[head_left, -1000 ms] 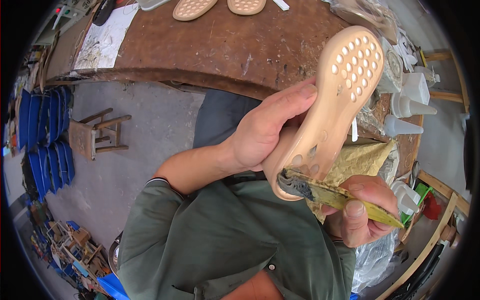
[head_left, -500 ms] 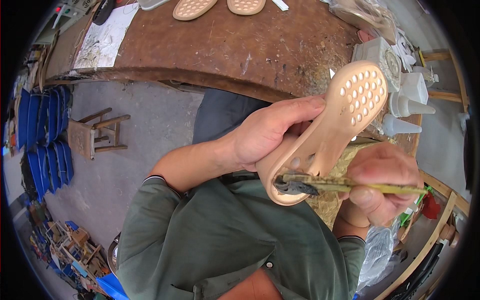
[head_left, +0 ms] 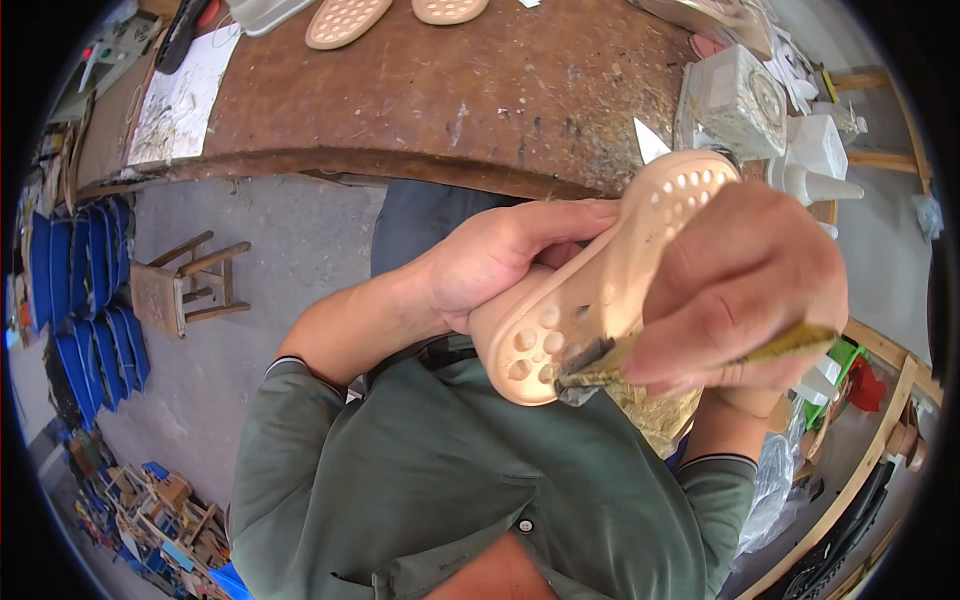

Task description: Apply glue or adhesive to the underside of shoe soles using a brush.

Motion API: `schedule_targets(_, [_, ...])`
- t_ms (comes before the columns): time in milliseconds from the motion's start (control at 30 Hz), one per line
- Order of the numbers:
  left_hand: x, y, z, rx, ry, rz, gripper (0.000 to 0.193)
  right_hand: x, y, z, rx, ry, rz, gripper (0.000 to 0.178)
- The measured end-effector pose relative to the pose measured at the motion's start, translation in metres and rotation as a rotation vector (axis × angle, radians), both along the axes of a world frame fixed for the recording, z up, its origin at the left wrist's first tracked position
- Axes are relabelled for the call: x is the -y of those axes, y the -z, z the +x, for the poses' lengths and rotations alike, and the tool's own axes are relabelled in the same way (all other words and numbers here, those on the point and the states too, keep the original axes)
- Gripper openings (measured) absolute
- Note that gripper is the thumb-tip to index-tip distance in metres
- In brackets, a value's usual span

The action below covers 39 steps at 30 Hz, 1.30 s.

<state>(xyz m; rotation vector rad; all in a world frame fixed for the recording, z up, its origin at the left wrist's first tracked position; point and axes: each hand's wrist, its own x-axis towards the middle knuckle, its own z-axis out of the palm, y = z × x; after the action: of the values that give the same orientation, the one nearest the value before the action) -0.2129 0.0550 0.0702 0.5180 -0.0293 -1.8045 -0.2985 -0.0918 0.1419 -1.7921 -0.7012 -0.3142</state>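
My left hand (head_left: 500,258) is closed round the side of a beige shoe sole (head_left: 585,285), thumb along the upper edge. The sole is tilted, its far end toward the bench, and round hollows show at both ends. In my right hand (head_left: 750,290) is a brush (head_left: 602,372) with a stained yellowish handle. Its dark bristles touch the rim at the sole's near end. My right hand hides part of the sole's middle and far right side.
Past the sole lies a brown workbench (head_left: 430,110) with two more perforated soles (head_left: 348,20) at its far edge. White containers (head_left: 740,100) and nozzle bottles stand at right. A pointed white piece (head_left: 650,142) lies near the bench edge. A wooden stool (head_left: 160,295) stands left.
The brush has moved from inside the sole's near end to its right rim, the right hand now lying over the sole. The sole has shifted left and turned somewhat.
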Motion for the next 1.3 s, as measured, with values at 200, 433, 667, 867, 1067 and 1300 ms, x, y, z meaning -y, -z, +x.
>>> schedule_targets(200, [-0.004, 0.01, 0.017, 0.055, -0.147, 0.082, 0.036, 0.048, -0.003, -0.005, -0.264, 0.081, 0.041, 0.014])
schedule_targets(433, [-0.015, 0.033, 0.046, -0.013, -0.381, -0.205, 0.085, 0.072, 0.042, -0.055, -0.259, 0.86, 0.572, 0.022])
schedule_targets(667, [-0.034, 0.013, 0.05, 1.129, -0.496, -0.139, 0.083, 0.076, 0.057, -0.086, -0.185, 1.055, 0.861, 0.019])
schedule_targets(867, [0.004, -0.015, 0.059, 1.292, -0.693, -0.307, 0.081, 0.064, 0.065, -0.098, -0.157, 1.088, 0.954, 0.018])
schedule_targets(1067, [0.133, -0.106, 0.059, 1.09, -0.902, -0.687, 0.068, 0.059, 0.06, -0.13, -0.073, 1.099, 0.946, 0.018])
schedule_targets(1300, [0.3, -0.149, 0.114, 1.443, -1.086, -0.551, 0.061, 0.078, 0.063, -0.146, -0.044, 1.182, 0.908, 0.017])
